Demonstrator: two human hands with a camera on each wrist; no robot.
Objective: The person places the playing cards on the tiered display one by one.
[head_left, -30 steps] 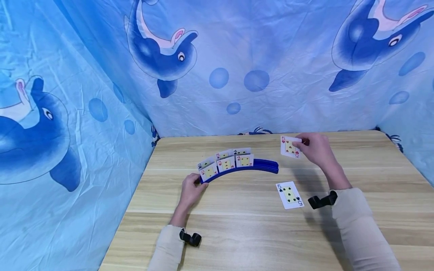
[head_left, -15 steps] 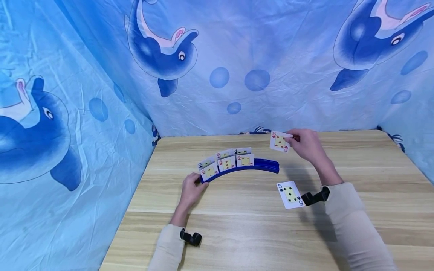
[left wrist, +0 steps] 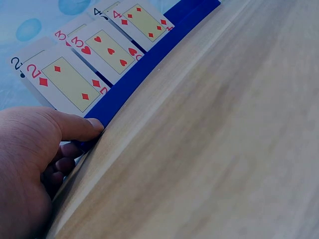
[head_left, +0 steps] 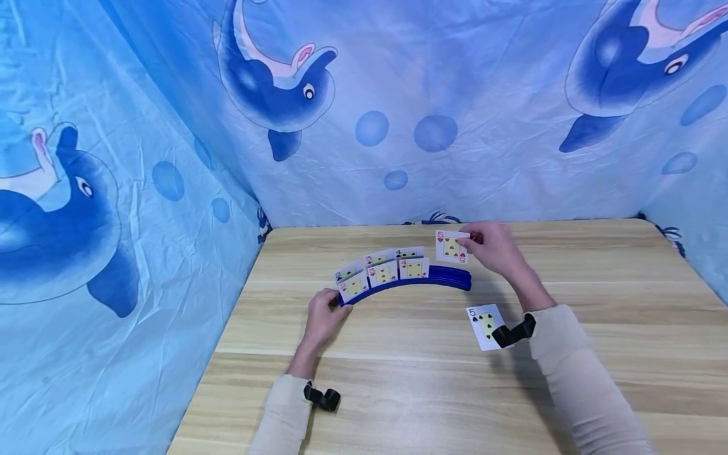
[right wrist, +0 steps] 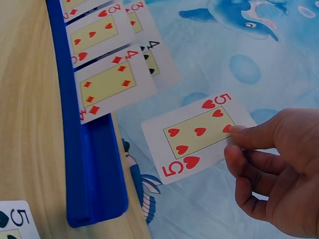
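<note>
A curved blue card holder (head_left: 449,276) stands on the table with two rows of playing cards upright in it. Its front row shows the two of diamonds (left wrist: 65,82), three of hearts (left wrist: 107,50) and four of diamonds (right wrist: 112,84); a two, a three and a four stand partly hidden behind. At the holder's left end my left hand (head_left: 324,319) grips it, thumb on the front. My right hand (head_left: 497,249) pinches the five of hearts (right wrist: 199,132) by its edge, raised just behind the holder's bare right end. The five of spades (head_left: 480,322) lies face up on the table.
The wooden table (head_left: 398,392) reaches back to a blue dolphin-print curtain (head_left: 387,82), which also hangs along the left and right sides. A black wrist camera (head_left: 512,332) on the right arm overlaps the five of spades in the head view.
My right hand has carried the five of hearts leftward, from right of the holder to behind its right end. The left hand stays on the holder.
</note>
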